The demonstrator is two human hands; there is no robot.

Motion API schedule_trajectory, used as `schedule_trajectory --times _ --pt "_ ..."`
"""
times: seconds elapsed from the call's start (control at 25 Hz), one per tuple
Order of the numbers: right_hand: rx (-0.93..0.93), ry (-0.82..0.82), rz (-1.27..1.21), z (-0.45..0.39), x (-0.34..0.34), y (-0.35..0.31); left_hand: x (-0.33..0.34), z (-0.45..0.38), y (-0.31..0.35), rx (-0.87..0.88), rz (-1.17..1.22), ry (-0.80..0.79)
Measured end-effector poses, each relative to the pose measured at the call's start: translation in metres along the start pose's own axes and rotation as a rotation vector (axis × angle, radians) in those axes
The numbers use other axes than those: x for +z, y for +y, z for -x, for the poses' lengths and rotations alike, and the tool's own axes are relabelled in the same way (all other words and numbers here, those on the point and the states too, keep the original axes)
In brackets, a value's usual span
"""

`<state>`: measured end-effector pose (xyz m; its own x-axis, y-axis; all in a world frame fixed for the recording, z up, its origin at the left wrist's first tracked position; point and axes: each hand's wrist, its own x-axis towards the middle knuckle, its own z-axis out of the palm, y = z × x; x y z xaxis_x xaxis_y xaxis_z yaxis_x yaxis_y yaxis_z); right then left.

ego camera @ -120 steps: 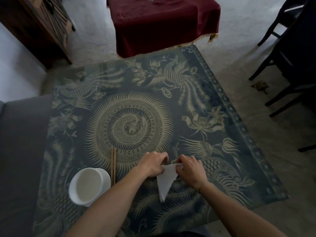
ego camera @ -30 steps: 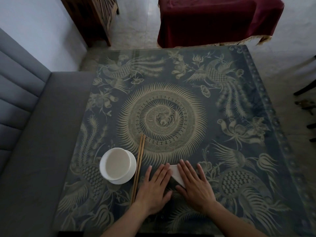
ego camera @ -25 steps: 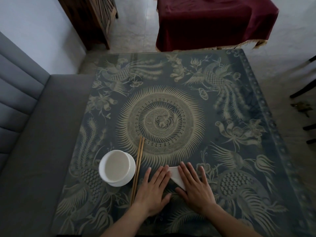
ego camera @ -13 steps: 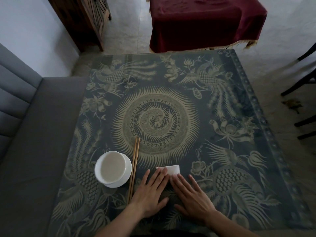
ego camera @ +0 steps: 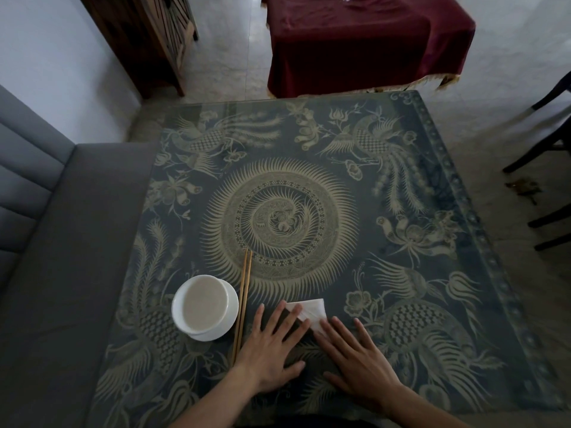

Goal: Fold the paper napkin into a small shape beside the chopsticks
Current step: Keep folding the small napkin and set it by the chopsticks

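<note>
Patterned table (ego camera: pixel 309 143), folded napkin (ego camera: pixel 312 310) under both hands' fingertips (ego camera: pixel 296 310)

White paper napkin (ego camera: pixel 312 310), white bowl (ego camera: pixel 204 305), tan wooden chopsticks (ego camera: pixel 244 298), dark blue table (ego camera: pixel 401 273) with cream phoenix-and-sunburst pattern, maroon cloth (ego camera: pixel 364 41), grey sofa (ego camera: pixel 61 257)

Two bare forearms, sleeveless, left hand (ego camera: pixel 272 344), right hand (ego camera: pixel 358 362)

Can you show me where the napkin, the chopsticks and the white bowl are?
napkin (ego camera: pixel 312 308), head view, on the flat white folded part past the fingertips.
chopsticks (ego camera: pixel 244 291), head view, midway along the two sticks.
white bowl (ego camera: pixel 204 305), head view, on the pale inside of the bowl.
</note>
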<state>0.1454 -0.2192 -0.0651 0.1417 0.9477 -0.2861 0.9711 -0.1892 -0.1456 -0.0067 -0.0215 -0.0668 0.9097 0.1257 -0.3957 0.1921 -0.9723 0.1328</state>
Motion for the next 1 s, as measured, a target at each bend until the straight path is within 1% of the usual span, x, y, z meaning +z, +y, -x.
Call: schedule_trajectory --times 0.16,0.32,0.56,0.72,0.88,1.0 --pt "0.006 0.001 -0.019 -0.001 -0.007 -0.001 0.000 -0.001 -0.001 0.025 -0.006 0.016" --pt "0.056 0.027 -0.050 -0.015 -0.016 -0.004 -0.002 -0.007 0.002 0.017 0.014 0.059" --pt "0.239 0.015 -0.102 -0.049 -0.024 -0.006 -0.005 -0.018 0.004 -0.006 0.024 0.033" --pt "0.183 0.010 -0.082 -0.056 -0.020 0.001 0.000 -0.014 0.003 -0.011 0.022 0.028" --pt "0.177 -0.022 -0.052 -0.054 -0.015 0.010 0.002 -0.015 0.001 0.006 0.014 0.012" --pt "0.179 -0.001 -0.023 -0.052 -0.012 0.014 0.003 -0.014 -0.001 0.032 -0.005 0.003"
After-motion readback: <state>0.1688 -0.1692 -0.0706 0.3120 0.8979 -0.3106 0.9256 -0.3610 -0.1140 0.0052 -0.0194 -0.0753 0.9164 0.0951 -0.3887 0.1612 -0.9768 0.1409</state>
